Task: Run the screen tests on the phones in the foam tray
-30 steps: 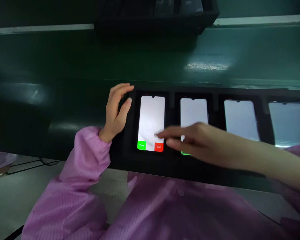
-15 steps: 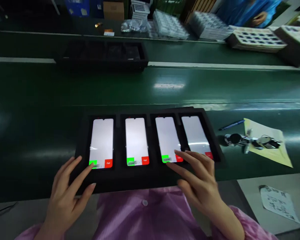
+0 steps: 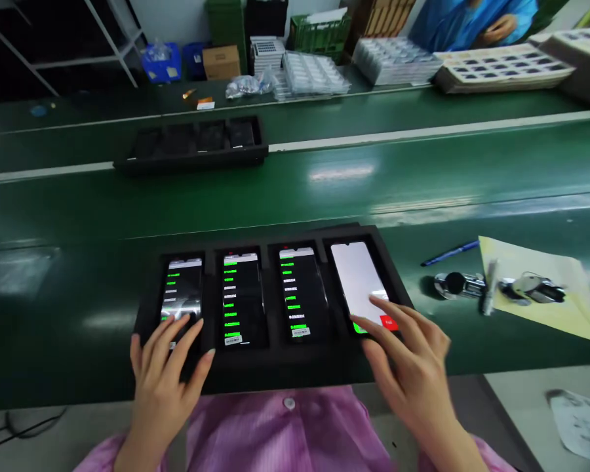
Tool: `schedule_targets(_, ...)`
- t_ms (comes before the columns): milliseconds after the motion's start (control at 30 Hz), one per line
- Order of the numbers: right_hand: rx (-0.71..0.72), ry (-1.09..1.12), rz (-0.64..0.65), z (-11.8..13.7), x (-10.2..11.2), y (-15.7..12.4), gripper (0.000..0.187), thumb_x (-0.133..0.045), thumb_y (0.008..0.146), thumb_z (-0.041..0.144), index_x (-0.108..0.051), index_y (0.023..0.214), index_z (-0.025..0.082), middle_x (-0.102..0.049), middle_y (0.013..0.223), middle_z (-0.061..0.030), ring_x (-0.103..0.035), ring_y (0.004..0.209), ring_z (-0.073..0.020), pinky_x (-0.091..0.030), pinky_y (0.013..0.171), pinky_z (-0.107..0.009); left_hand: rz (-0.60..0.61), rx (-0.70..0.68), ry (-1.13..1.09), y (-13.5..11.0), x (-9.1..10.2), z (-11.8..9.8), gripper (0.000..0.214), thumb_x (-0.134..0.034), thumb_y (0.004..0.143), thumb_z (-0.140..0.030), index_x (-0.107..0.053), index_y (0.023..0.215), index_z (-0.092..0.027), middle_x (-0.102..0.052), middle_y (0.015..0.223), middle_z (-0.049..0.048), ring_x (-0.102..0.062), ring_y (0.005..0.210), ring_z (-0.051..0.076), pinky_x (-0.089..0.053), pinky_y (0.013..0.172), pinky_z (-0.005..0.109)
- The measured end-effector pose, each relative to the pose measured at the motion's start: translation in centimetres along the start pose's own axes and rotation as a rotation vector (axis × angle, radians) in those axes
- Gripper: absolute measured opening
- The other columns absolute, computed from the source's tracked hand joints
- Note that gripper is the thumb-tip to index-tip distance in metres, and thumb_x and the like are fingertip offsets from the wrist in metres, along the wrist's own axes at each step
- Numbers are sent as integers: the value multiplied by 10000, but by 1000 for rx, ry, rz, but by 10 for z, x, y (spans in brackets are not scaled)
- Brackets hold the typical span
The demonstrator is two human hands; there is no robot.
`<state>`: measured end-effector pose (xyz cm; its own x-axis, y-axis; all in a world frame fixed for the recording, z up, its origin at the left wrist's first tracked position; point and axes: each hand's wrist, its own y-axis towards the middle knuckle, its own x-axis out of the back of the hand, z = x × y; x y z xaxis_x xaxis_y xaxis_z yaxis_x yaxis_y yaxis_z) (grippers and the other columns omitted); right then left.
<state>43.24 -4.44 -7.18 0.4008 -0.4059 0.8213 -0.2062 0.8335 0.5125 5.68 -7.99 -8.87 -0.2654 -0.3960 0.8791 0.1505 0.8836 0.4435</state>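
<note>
- The black tray sits at the near edge of the green belt. Its phones lie face up in separate slots, probably so a fingertip can reach each screen.
- The left hand is open and grasps nothing, its fingers spread on the near end of the leftmost phone.
- The right hand is likewise open, fingertips over the white-screened rightmost phone, by its red button.
- There is bare belt to the left and far side, while a pen and keys crowd the right.

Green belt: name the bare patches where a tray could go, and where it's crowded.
Bare belt runs between the far black tray and the phone tray, and left of the phone tray. Crowded: right of it, a pen, a metal tool and yellow paper; left hand and right hand cover its near edge.
</note>
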Motion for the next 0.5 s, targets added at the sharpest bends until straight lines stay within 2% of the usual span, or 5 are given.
schedule_targets(100,41,3,103,15,-19,32,271,-559,1063,350,-709,1279,290,-635,1460,-104,-588,1256,-327,-411,1012,-530,82,37,74,25,-1,-8,563,-677,995,-380,-514,1529,-307,-601,1480,161,-494,1435,422,-219,1210,817)
schedule_targets(233,66,-18,113,26,-38,66,334,-560,1065,442,-712,1311,276,-632,1480,-104,-576,1279,-318,-387,1066,-521,158,49,97,56,-5,-21,528,-634,1011,-483,-553,1500,-301,-536,1562,176,-416,1489,472,-210,1130,918)
schedule_targets(367,75,-47,108,25,-43,76,364,-518,1082,455,-711,1318,257,-650,1450,-107,-577,1255,-307,-390,1060,-503,185,73,120,72,-12,-30,533,-602,1016,-534,-583,1491,-292,-512,1586,185,-398,1497,488,-209,1093,953)
schedule_targets(500,55,-82,107,24,-52,76,409,-472,1091,504,-700,1344,275,-627,1487,-104,-558,1281,-316,-380,1061,-522,259,121,167,79,-17,-35,527,-573,1035,-523,-569,1515,-307,-449,1641,173,-331,1547,468,-206,1116,936)
